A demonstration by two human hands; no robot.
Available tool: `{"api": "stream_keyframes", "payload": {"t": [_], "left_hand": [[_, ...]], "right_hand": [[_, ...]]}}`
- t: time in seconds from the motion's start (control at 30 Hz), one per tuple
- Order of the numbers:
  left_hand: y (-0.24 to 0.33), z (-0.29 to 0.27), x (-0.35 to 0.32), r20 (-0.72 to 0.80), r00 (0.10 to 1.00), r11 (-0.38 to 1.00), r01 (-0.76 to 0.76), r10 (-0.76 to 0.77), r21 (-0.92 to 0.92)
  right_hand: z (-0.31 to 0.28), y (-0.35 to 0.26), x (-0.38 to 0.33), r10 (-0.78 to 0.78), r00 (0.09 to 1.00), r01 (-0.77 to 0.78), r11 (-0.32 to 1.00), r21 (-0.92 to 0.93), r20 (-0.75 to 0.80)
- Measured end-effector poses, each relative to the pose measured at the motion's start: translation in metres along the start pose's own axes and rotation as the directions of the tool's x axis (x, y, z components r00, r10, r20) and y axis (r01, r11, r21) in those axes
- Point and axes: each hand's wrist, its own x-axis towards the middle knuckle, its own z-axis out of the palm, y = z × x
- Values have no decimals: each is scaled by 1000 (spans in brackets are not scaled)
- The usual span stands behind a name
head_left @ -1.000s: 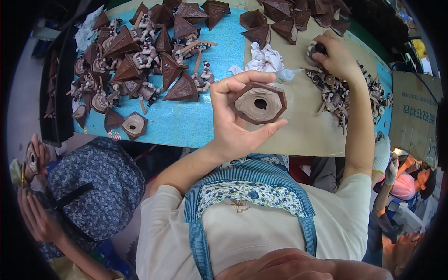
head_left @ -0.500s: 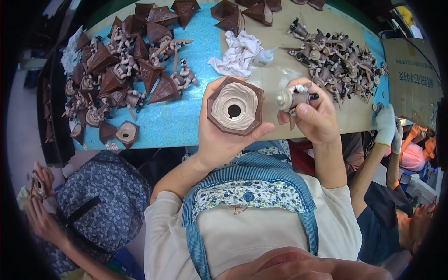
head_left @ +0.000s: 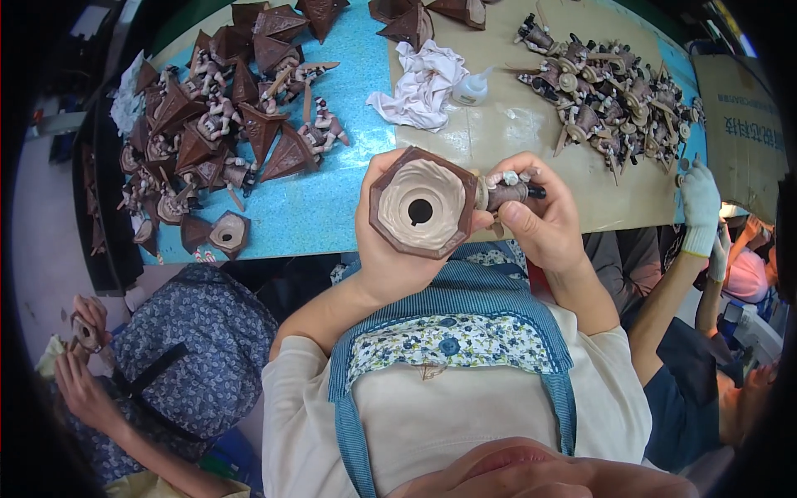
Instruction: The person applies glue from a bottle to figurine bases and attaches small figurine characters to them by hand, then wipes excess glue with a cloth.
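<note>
Left hand [head_left: 380, 270] curled around brown faceted piece [head_left: 418, 184], pale ridged hollow [head_left: 444, 197], dark hole [head_left: 420, 212], right hand [head_left: 550, 222] pinching figurine [head_left: 505, 193]

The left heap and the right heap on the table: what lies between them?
In the head view, a crumpled pale cloth and a small bottle lie between the left heap and the right heap; brown pieces lie farther back.

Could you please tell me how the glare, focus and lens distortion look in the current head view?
In the head view, the brown piece and figurine look fairly sharp; in the head view, a pale sheen lies on the tan board; also in the head view, the near edge of the table bows, and the picture's corners fall to black.
</note>
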Motion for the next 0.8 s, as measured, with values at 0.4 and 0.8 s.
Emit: {"api": "stream_keyframes", "payload": {"t": [0.4, 0.8], "left_hand": [[7, -26, 16, 140, 989, 999, -50, 48, 9], [8, -12, 25, 331, 944, 999, 4, -19, 46]], "right_hand": [[7, -24, 12, 65, 998, -65, 998, -8, -25], [39, -85, 48, -165, 736, 677, 203, -707, 657]]}}
